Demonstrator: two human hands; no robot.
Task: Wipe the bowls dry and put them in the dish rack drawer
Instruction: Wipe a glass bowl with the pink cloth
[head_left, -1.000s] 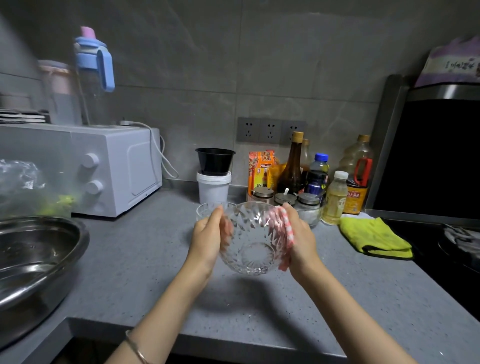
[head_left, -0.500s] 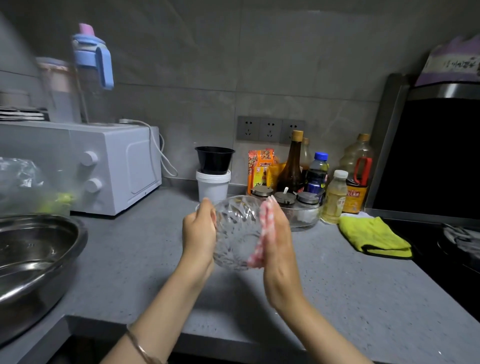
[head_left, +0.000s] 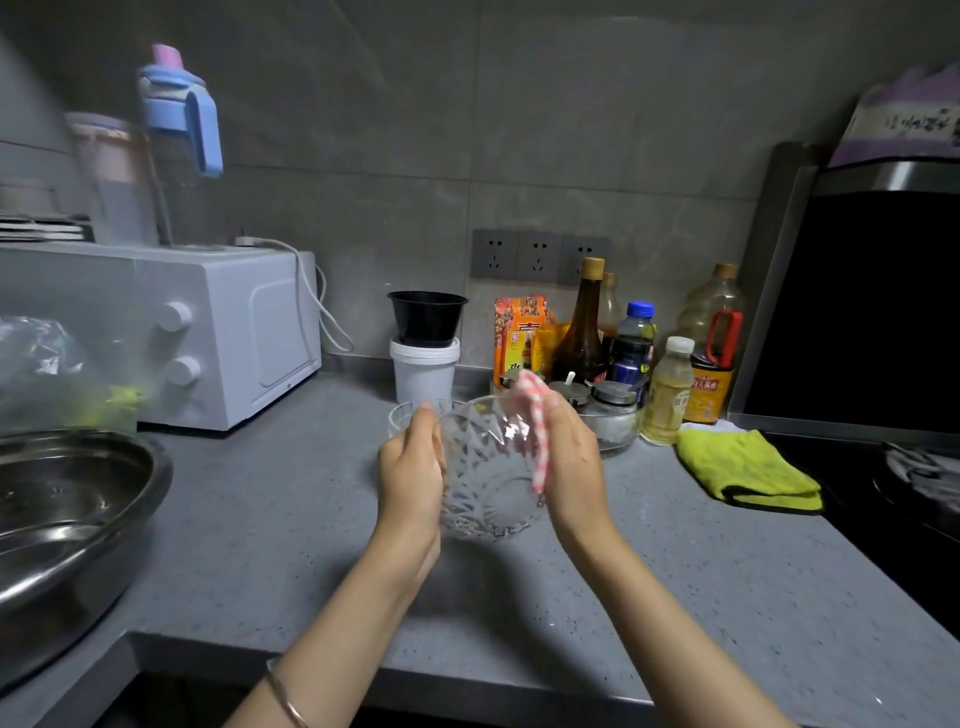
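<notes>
**Drop Hazard While Drying the Glass Bowl**

The desk (head_left: 675, 571) lies below the work. The glass bowl (head_left: 483, 493) is held tilted in the air above the middle of the desk's front edge. The left hand (head_left: 410, 478) grips the bowl's left wall. The right hand (head_left: 571, 467) clutches the checked cloth (head_left: 538, 436) against the right rim. Probable fault: wiping pressure twists the wet glass out of the single supporting grip, and the bowl strikes the desk.

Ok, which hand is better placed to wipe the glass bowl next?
Right, probably. The right hand holds the red-checked cloth against the glass bowl, while the left hand grips its opposite side and has no cloth.
</notes>
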